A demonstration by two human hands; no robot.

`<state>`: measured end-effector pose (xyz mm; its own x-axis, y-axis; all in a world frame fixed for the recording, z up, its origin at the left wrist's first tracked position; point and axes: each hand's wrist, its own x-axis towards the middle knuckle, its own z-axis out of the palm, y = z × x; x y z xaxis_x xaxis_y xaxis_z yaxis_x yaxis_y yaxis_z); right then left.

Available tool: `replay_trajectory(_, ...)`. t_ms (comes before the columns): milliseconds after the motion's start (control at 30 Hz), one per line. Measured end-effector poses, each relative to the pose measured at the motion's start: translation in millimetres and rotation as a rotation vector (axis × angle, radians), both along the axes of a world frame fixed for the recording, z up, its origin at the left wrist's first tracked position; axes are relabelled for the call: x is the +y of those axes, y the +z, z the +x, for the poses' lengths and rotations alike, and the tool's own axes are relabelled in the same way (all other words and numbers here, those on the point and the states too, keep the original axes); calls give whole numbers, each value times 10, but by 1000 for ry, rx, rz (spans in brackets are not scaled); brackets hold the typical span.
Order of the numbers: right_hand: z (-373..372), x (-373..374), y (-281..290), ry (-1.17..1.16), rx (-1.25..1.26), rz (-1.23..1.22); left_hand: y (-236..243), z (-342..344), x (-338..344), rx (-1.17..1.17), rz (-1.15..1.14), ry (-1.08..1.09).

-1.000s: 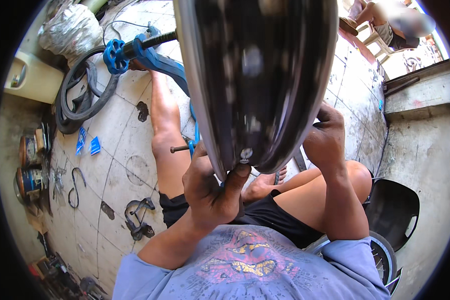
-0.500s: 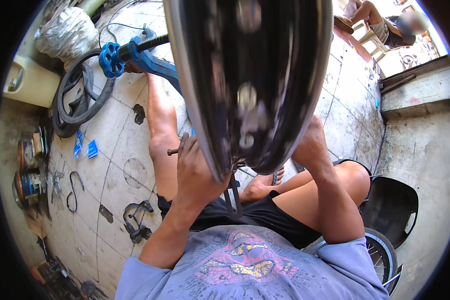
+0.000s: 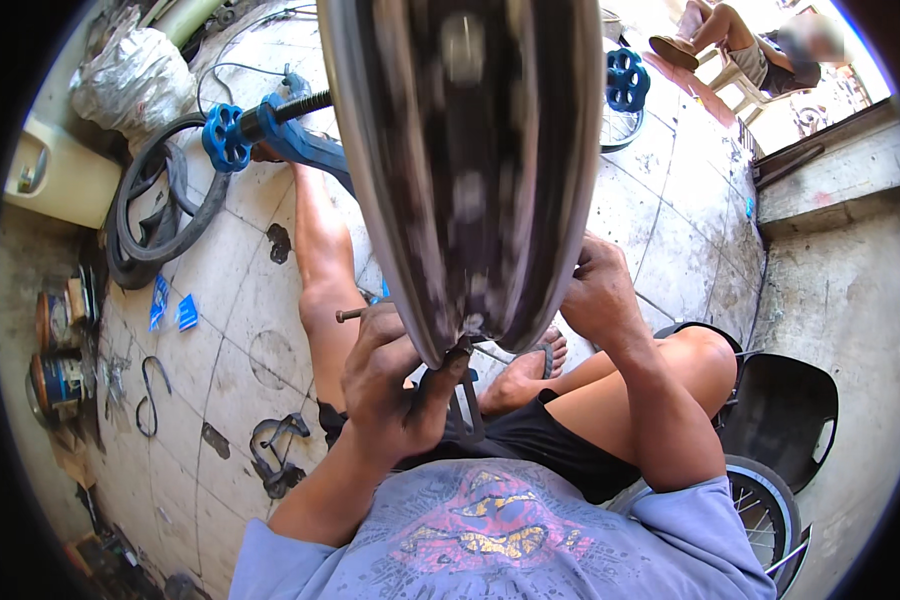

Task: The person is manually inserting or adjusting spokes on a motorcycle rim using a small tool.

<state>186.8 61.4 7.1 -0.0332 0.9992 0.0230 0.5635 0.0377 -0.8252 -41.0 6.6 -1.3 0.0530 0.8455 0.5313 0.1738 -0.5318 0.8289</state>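
Observation:
A metal wheel rim (image 3: 470,180) without a tyre stands upright before me, blurred in places, in a blue wheel truing stand (image 3: 315,150). My left hand (image 3: 385,375) is closed at the rim's lower left edge, the thumb pressed near its bottom. A thin rod with a bolt-like head (image 3: 350,315) juts out left past its fingers; what they grip is hidden. Below the thumb hangs a slotted grey metal bracket (image 3: 467,410). My right hand (image 3: 605,290) has its fingers curled together at the rim's right side, and the rim hides what they pinch.
Blue knobs (image 3: 227,138) stick out on either side. Black tyres (image 3: 160,205) lie on the tiles at left, with a dark clamp-like part (image 3: 278,450) nearer. A black chair (image 3: 782,415) and a spoked wheel (image 3: 765,515) are at right. Another person (image 3: 770,60) sits far right.
The rim appears turned and shifted left, and the right blue knob has come into view. My left thumb now shows at the rim's bottom. My right hand sits slightly farther left.

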Motion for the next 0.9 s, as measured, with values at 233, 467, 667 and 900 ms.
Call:
replay_trajectory(233, 39, -80, -90, -12, -66, 27, -230, -297, 213, 742, -119, -24)
replay_trajectory(467, 105, -190, -138, -15, -64, 2, -276, -250, 195, 730, -114, -21)
replay_trajectory(667, 174, -186, -81, -4, -84, 15, -247, -182, 249, 692, 77, -68)
replay_trajectory(900, 169, -196, -103, 35, -84, 52, -413, -201, 221, 602, -295, 25)
